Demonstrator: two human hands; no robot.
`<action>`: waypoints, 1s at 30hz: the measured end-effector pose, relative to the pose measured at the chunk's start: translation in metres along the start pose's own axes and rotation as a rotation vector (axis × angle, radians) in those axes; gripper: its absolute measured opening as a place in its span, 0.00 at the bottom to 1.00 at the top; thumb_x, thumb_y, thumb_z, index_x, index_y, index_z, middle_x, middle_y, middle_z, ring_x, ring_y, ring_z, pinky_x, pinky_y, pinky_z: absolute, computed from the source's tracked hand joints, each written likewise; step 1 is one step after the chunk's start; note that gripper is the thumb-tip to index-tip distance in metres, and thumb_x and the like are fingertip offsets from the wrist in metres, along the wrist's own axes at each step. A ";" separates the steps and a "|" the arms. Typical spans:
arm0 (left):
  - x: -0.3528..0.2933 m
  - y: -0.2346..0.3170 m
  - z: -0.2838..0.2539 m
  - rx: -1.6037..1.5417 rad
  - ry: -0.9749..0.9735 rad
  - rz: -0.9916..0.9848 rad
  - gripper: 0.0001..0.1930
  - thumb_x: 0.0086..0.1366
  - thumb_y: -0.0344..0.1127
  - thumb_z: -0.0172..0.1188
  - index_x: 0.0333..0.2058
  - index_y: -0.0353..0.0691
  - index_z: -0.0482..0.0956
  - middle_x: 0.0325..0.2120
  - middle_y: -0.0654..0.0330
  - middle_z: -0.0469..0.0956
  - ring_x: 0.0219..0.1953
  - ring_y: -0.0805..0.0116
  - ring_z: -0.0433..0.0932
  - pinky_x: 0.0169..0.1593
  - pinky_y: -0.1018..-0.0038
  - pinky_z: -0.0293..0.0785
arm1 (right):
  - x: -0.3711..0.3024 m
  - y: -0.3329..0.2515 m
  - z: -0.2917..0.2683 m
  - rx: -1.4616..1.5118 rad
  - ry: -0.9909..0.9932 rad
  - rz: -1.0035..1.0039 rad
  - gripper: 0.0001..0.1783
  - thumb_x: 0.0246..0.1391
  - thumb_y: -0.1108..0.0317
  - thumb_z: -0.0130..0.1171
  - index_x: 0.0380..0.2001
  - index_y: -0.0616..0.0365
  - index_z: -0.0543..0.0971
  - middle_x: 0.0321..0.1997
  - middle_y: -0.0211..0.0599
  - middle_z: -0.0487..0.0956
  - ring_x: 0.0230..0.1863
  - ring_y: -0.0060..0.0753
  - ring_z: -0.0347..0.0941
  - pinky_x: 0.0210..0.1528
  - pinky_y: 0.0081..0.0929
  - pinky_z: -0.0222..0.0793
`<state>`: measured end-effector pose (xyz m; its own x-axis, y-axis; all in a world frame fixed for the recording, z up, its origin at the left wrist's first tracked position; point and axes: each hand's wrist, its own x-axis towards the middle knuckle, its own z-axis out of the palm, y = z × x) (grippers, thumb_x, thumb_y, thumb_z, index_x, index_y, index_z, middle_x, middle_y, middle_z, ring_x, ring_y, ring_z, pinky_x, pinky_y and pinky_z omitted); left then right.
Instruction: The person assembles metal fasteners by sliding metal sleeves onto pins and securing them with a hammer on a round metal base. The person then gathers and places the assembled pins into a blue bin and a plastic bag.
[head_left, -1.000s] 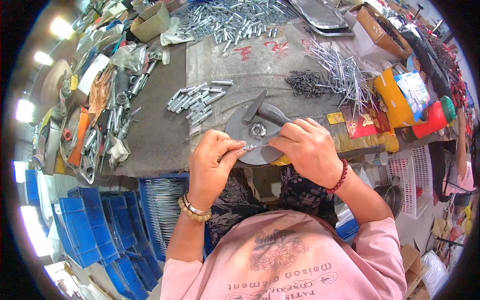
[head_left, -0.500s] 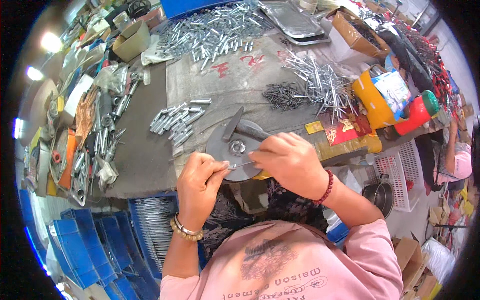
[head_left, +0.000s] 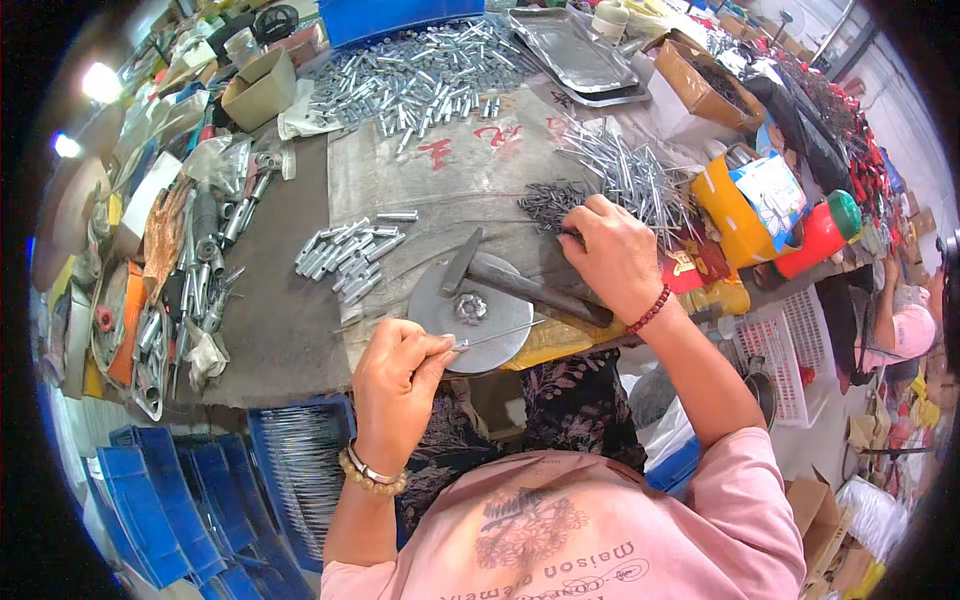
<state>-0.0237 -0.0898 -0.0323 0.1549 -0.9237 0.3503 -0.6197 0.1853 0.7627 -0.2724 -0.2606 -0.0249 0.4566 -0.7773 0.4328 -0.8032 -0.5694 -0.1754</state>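
Note:
My left hand (head_left: 403, 368) pinches one end of a thin metal rod (head_left: 508, 332), which points right over a round grey metal plate (head_left: 428, 300). A small bright piece sits at the pinched end, partly hidden by the fingertips. Across the plate lies a hammer (head_left: 540, 295), beside a small flower-shaped metal piece (head_left: 470, 307). My right hand (head_left: 617, 258) is at the near edge of a heap of small dark pins or screws (head_left: 550, 205), its fingers curled together; what they hold is hidden. Long metal rods (head_left: 625, 175) lie in a loose pile just beyond it.
Short metal tubes (head_left: 350, 255) lie left of the plate, and a larger spread of them (head_left: 430, 80) at the back. Tools (head_left: 207, 240) crowd the left side. A yellow container (head_left: 735, 215) and a red bottle with a green cap (head_left: 818, 237) stand right. Blue bins (head_left: 150, 505) are below.
My right hand has left the rod and moved right and away from me to the dark heap. The left hand still holds the rod over the plate.

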 end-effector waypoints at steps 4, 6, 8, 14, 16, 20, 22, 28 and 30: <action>-0.002 -0.002 -0.001 0.018 -0.011 0.009 0.08 0.58 0.21 0.72 0.37 0.36 0.88 0.34 0.58 0.77 0.34 0.66 0.78 0.37 0.73 0.74 | 0.002 -0.001 0.005 -0.033 0.001 -0.001 0.04 0.55 0.67 0.66 0.32 0.54 0.82 0.37 0.38 0.80 0.42 0.46 0.81 0.44 0.43 0.79; 0.000 -0.001 -0.002 0.027 -0.014 0.013 0.08 0.58 0.22 0.72 0.38 0.36 0.88 0.33 0.57 0.77 0.34 0.66 0.78 0.37 0.73 0.74 | 0.001 0.002 0.006 0.041 0.070 0.003 0.04 0.55 0.68 0.65 0.33 0.55 0.83 0.35 0.39 0.80 0.38 0.45 0.81 0.42 0.41 0.78; 0.001 -0.001 -0.002 0.047 -0.013 0.033 0.07 0.59 0.24 0.71 0.38 0.36 0.88 0.33 0.57 0.77 0.34 0.64 0.78 0.37 0.72 0.74 | 0.000 -0.016 -0.012 0.237 0.001 -0.001 0.04 0.55 0.70 0.66 0.34 0.56 0.84 0.35 0.39 0.80 0.37 0.45 0.81 0.41 0.39 0.78; 0.001 -0.003 -0.001 0.070 0.005 0.054 0.07 0.60 0.26 0.71 0.38 0.37 0.87 0.33 0.57 0.76 0.34 0.62 0.78 0.38 0.70 0.74 | -0.020 -0.078 -0.024 0.690 -0.223 -0.194 0.06 0.53 0.76 0.67 0.36 0.60 0.85 0.35 0.38 0.79 0.35 0.39 0.78 0.38 0.31 0.74; 0.001 -0.003 -0.001 0.078 0.012 0.071 0.07 0.60 0.27 0.71 0.38 0.37 0.87 0.33 0.57 0.76 0.34 0.62 0.78 0.38 0.70 0.74 | -0.023 -0.087 -0.017 0.672 -0.185 -0.265 0.06 0.52 0.76 0.67 0.36 0.60 0.85 0.35 0.40 0.78 0.36 0.43 0.78 0.39 0.35 0.74; 0.000 -0.001 -0.003 0.063 -0.002 0.041 0.06 0.61 0.27 0.71 0.38 0.37 0.86 0.32 0.57 0.76 0.33 0.61 0.78 0.38 0.68 0.74 | -0.021 -0.092 -0.013 0.671 -0.183 -0.285 0.06 0.53 0.76 0.66 0.36 0.59 0.84 0.34 0.41 0.78 0.36 0.47 0.78 0.39 0.38 0.74; -0.001 0.000 -0.003 0.054 -0.006 0.029 0.06 0.61 0.27 0.70 0.37 0.37 0.86 0.32 0.57 0.76 0.33 0.61 0.78 0.38 0.68 0.74 | -0.019 -0.093 -0.015 0.620 -0.191 -0.337 0.06 0.53 0.75 0.65 0.35 0.59 0.83 0.34 0.41 0.77 0.37 0.48 0.77 0.41 0.39 0.74; 0.000 -0.003 -0.001 0.052 0.015 0.081 0.06 0.61 0.25 0.69 0.37 0.36 0.85 0.32 0.57 0.76 0.33 0.60 0.78 0.37 0.68 0.75 | -0.018 -0.099 -0.023 0.400 -0.204 -0.460 0.04 0.53 0.71 0.64 0.32 0.56 0.79 0.36 0.38 0.73 0.42 0.43 0.76 0.47 0.38 0.75; -0.001 -0.005 -0.001 0.015 -0.004 0.066 0.06 0.60 0.22 0.67 0.37 0.36 0.83 0.32 0.56 0.76 0.34 0.59 0.79 0.38 0.68 0.76 | -0.018 -0.103 -0.025 0.325 -0.188 -0.495 0.04 0.52 0.70 0.63 0.32 0.55 0.79 0.36 0.36 0.73 0.42 0.42 0.75 0.47 0.38 0.75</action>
<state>-0.0199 -0.0897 -0.0354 0.1104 -0.9108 0.3977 -0.6403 0.2409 0.7294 -0.2076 -0.1817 0.0071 0.8283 -0.4171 0.3740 -0.3348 -0.9038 -0.2664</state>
